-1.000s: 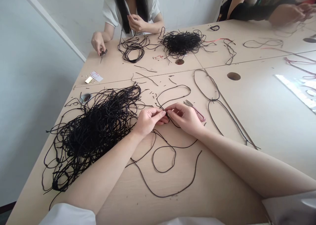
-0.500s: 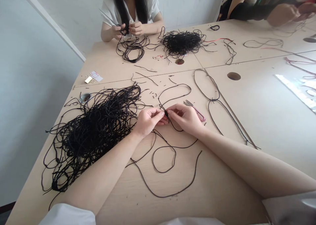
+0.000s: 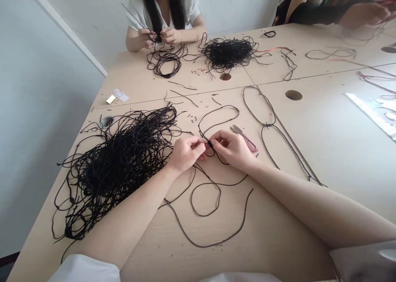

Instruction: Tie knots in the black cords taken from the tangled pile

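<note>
Between my hands is a knotted black cord, its knot pinched at the fingertips. My left hand is closed with thumb and fingers together at the knot's left side. My right hand grips the knot's right side between thumb and forefinger. One loop of the cord stretches away beyond my hands, and a long loose tail curls over the table toward me. Just right of my right hand lie pink-handled thread snips. To the left, beside my left forearm, a large tangled heap of black cords is spread out.
A looped black cord lies to the right on the wooden table. Across the table, a co-worker's hands handle cord near another black pile. A second person's hands are at far right. Cord scraps and a plastic sheet lie about.
My left fingers have drawn slightly away from the knot, which shows more clearly now. My right hand has barely moved. The co-worker opposite now has a strand sticking up from one hand.
</note>
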{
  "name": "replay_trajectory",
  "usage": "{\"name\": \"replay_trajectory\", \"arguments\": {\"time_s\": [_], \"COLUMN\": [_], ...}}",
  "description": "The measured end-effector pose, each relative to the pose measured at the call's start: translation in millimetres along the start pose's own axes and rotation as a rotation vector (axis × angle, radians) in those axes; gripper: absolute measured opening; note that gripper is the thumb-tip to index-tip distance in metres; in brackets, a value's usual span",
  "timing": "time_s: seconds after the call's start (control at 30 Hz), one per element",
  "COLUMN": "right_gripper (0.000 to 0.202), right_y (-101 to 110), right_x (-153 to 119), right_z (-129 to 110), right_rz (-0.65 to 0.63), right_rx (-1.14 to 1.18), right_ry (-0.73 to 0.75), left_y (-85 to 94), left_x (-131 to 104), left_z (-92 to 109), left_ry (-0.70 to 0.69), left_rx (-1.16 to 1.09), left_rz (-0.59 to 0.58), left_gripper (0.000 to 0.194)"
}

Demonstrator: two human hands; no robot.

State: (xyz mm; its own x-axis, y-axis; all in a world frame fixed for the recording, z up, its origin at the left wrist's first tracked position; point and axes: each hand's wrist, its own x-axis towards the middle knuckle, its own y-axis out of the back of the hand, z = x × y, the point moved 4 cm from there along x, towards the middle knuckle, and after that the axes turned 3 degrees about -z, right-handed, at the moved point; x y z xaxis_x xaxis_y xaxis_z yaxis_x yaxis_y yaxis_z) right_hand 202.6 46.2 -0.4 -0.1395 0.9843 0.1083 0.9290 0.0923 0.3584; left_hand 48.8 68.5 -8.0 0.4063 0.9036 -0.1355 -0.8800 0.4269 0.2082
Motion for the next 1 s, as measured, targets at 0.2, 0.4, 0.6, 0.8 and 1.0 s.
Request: {"name": "replay_trajectory", "arguments": {"time_s": [0.2, 0.4, 0.6, 0.8, 1.0], "right_gripper": [0.012, 0.021, 0.028, 0.023, 0.02], "right_y": [-0.8, 0.0, 0.5, -2.5, -2.1], "right_x": [0.3, 2.9, 1.2, -0.8, 1.5], "right_z": [2.2, 4.4, 1.4, -1.1, 4.9], "right_rz": [0.002, -0.069, -0.056, -0.098, -0.16], "right_rx": [0.068, 0.085, 0.032, 0.008, 0.118], "right_ry": [-0.016, 0.037, 0.02, 0.012, 0.004], "left_y": [2.1, 2.2, 5.0, 8.9, 7.3], "left_x": [0.5, -0.6, 0.4, -0.8, -0.3], "left_z": [-2.5, -1.3, 2.7, 4.3, 2.2], "left_ry": [-0.037, -0.011, -0.081, -0.107, -0.057], "left_rx": [0.024, -0.089, -0.058, -0.051, -0.16], "left_rz": [0.019, -0.032, -0.005, 0.114, 0.082], "left_gripper": [0.015, 0.02, 0.024, 0.027, 0.026]}}
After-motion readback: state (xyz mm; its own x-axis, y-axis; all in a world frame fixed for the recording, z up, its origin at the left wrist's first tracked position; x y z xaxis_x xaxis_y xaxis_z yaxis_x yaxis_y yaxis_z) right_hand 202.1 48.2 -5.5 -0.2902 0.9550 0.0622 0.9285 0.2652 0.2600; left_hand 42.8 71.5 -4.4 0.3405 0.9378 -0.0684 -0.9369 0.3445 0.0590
